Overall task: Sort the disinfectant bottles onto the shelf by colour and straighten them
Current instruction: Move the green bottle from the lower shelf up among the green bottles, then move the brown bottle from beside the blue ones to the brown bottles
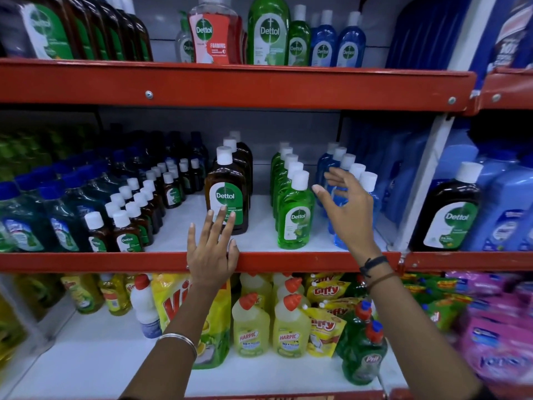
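Note:
On the middle shelf (pixel 288 261) stand three rows of disinfectant bottles with white caps. A row of brown bottles (pixel 227 192) is in the centre, a row of green bottles (pixel 294 215) to its right, then a row of blue bottles (pixel 340 168). My left hand (pixel 213 246) is open, fingertips just in front of the front brown bottle's label, thumb at the shelf's red edge. My right hand (pixel 346 206) is open with spread fingers, in front of the blue row and hiding its front bottle's body. Neither hand holds anything.
Small brown bottles (pixel 138 209) and dark blue-green bottles (pixel 57 215) fill the shelf's left. A white upright (pixel 418 192) borders the blue row, with a large brown bottle (pixel 450 215) beyond. Mixed bottles stand on the upper shelf (pixel 259 85); yellow cleaner bottles (pixel 291 327) stand below.

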`<state>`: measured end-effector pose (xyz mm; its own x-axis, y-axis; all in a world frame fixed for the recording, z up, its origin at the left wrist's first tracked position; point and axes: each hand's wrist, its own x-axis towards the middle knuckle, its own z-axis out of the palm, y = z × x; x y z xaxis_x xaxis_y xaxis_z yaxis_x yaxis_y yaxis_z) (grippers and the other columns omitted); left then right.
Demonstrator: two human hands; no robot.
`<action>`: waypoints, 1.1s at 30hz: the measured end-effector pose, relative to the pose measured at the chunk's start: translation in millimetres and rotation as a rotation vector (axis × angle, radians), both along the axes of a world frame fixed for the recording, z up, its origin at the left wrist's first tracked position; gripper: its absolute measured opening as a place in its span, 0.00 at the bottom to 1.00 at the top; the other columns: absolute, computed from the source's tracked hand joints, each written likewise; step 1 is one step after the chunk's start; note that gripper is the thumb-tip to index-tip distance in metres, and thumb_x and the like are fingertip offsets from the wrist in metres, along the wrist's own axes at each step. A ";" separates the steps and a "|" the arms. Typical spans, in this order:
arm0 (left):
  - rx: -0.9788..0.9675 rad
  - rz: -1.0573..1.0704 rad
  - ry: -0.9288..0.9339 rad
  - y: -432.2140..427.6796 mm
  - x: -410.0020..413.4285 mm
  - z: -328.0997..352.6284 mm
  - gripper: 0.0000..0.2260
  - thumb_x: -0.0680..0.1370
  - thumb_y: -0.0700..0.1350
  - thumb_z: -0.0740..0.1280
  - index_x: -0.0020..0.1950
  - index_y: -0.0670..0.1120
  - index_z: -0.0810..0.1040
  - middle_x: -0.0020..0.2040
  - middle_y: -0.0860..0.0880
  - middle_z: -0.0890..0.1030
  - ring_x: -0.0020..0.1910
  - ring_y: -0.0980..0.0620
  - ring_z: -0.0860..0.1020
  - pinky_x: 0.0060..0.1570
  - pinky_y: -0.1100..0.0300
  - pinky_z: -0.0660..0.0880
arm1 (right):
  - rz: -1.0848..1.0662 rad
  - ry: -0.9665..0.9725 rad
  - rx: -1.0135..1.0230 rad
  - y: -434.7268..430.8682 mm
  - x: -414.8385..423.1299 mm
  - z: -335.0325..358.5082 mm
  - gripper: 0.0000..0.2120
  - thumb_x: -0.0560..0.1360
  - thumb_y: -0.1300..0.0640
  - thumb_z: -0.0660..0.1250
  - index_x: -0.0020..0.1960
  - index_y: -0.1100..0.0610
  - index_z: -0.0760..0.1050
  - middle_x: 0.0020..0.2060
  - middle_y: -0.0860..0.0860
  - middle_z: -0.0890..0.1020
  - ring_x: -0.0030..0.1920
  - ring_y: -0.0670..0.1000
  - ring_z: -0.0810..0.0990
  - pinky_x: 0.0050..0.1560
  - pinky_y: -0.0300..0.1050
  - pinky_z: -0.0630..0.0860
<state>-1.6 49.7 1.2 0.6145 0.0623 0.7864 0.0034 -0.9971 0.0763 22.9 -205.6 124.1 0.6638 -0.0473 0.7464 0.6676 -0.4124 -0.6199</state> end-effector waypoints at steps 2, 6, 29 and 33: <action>-0.008 0.013 0.024 -2.1 -1.5 2.0 0.24 0.78 0.50 0.53 0.75 0.50 0.63 0.75 0.48 0.66 0.75 0.48 0.63 0.70 0.40 0.58 | -0.073 -0.114 0.076 -19.5 -8.1 -4.4 0.19 0.74 0.51 0.69 0.62 0.58 0.74 0.55 0.51 0.80 0.56 0.47 0.78 0.57 0.36 0.74; -0.071 0.024 0.028 -13.3 -4.4 11.3 0.24 0.80 0.53 0.49 0.76 0.49 0.59 0.76 0.48 0.63 0.76 0.49 0.60 0.73 0.44 0.48 | -0.290 -0.300 0.266 -67.8 -13.9 -19.4 0.16 0.76 0.55 0.66 0.61 0.60 0.73 0.56 0.57 0.80 0.57 0.54 0.78 0.61 0.48 0.74; -0.133 0.007 0.065 -22.9 7.6 17.5 0.27 0.79 0.56 0.47 0.78 0.52 0.50 0.79 0.51 0.54 0.78 0.51 0.52 0.74 0.42 0.44 | -0.699 0.279 0.128 -177.2 35.2 -43.3 0.52 0.63 0.43 0.75 0.75 0.62 0.49 0.71 0.65 0.61 0.71 0.65 0.59 0.69 0.63 0.60; -0.135 0.009 0.068 -22.3 8.4 17.1 0.27 0.79 0.56 0.47 0.78 0.52 0.50 0.79 0.51 0.54 0.78 0.51 0.51 0.74 0.42 0.43 | -0.756 0.329 0.048 -178.3 36.3 -41.8 0.55 0.62 0.42 0.76 0.75 0.63 0.48 0.68 0.67 0.63 0.69 0.68 0.62 0.66 0.65 0.64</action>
